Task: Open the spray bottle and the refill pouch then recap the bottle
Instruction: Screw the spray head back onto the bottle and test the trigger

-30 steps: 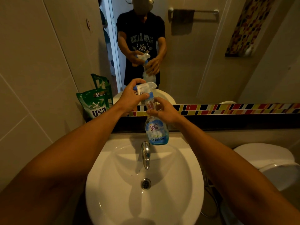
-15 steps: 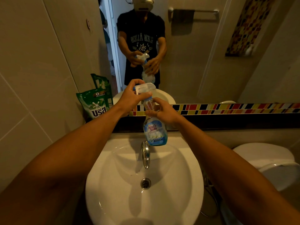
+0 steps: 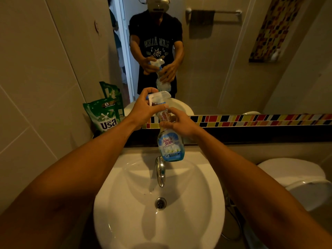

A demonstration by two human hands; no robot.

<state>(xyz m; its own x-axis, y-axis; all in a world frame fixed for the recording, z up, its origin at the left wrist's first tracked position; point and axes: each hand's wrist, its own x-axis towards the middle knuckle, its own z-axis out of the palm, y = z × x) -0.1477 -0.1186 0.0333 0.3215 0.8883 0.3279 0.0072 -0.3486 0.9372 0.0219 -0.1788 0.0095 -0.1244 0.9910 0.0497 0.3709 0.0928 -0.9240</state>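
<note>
I hold a clear spray bottle with a blue and white label upright above the back of the sink. My left hand is wrapped around its white spray head at the top. My right hand grips the bottle's neck just below. The spray head sits on the neck. A green refill pouch stands on the ledge at the left, against the wall and mirror, untouched.
A white sink with a chrome tap and drain lies below the bottle. A mirror above the ledge reflects a person. A strip of coloured tiles runs along the wall. A white toilet stands at the right.
The bottle and both hands have stayed almost in place, shifting slightly. My left hand's fingers have closed a little more around the spray head.
</note>
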